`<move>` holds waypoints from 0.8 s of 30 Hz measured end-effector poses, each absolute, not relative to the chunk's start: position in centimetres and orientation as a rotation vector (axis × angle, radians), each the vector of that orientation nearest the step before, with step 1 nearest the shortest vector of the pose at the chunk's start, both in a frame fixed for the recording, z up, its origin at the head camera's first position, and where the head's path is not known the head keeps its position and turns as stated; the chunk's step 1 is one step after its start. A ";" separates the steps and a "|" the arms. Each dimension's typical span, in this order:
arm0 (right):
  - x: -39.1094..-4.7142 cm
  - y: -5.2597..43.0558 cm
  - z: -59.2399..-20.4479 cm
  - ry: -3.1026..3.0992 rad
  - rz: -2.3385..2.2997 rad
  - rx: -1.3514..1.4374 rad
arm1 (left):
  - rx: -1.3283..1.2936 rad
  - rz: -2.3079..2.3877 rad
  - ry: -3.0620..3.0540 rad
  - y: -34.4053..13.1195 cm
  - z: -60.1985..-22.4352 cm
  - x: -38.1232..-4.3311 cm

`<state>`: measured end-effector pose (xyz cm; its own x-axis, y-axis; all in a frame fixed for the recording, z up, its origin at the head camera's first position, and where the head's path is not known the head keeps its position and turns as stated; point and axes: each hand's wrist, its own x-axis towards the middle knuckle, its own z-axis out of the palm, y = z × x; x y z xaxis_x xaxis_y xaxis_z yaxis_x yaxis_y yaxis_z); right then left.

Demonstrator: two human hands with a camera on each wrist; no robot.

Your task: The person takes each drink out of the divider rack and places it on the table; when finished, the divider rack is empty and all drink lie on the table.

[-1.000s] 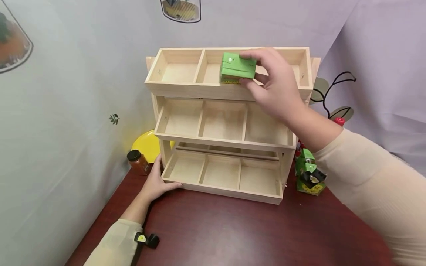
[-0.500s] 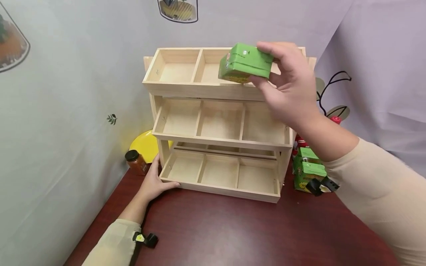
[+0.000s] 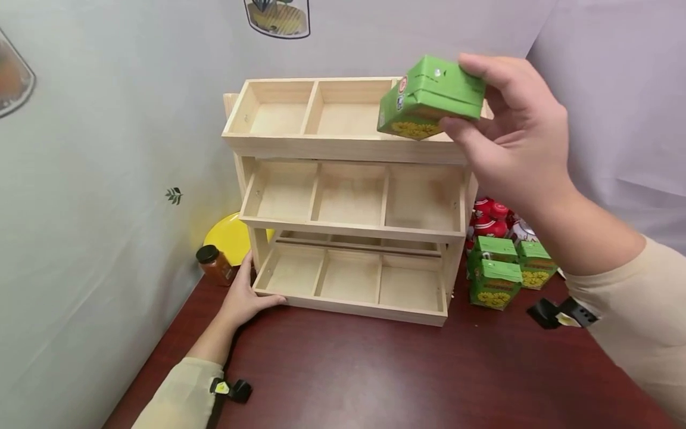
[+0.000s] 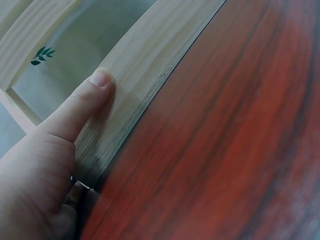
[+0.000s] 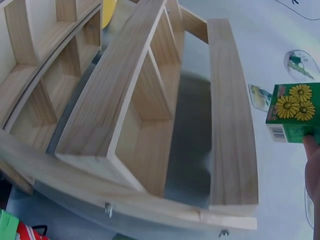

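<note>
A three-tier wooden display rack (image 3: 343, 150) with divided trays stands on the dark red table. At its lower left corner, my left hand (image 3: 241, 302) grips the end of the bottom tray. In the left wrist view the thumb (image 4: 95, 87) presses the tray's front board (image 4: 145, 55), while the fingers pass out of sight around the end. My right hand (image 3: 527, 140) holds a green drink carton (image 3: 426, 101) with yellow flowers, tilted in front of the top tray's right compartment. The carton (image 5: 295, 107) hangs above the rack's top in the right wrist view.
Several matching green cartons (image 3: 494, 285) stand right of the rack, with red bottles (image 3: 489, 223) behind them. On the left are a brown jar with a black lid (image 3: 216, 267) and a yellow plate (image 3: 227, 237). Pale sheeting (image 3: 107, 179) hangs behind.
My right hand has moved right and toward me with the carton, turning it so its flowered side shows more. The cartons at right have come into fuller view. My left hand keeps its hold.
</note>
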<state>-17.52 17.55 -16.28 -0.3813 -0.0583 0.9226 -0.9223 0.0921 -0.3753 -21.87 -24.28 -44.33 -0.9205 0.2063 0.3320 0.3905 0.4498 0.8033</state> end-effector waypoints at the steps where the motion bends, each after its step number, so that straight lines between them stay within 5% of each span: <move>1: -17.4 17.8 -16.3 -1.581 1.412 0.983 | -0.522 -1.457 -2.513 -24.3 -44.3 -21.8; 24: -13.4 25.7 -19.3 -1.548 1.757 0.958 | -0.489 -1.399 -2.519 -25.5 -47.5 -23.8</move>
<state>-13.40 25.72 -19.31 -0.5578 -0.0224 0.8296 -0.8202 -0.1376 -0.5552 -23.82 -25.54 -47.52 -0.9207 0.1811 0.3456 0.3891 0.4916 0.7790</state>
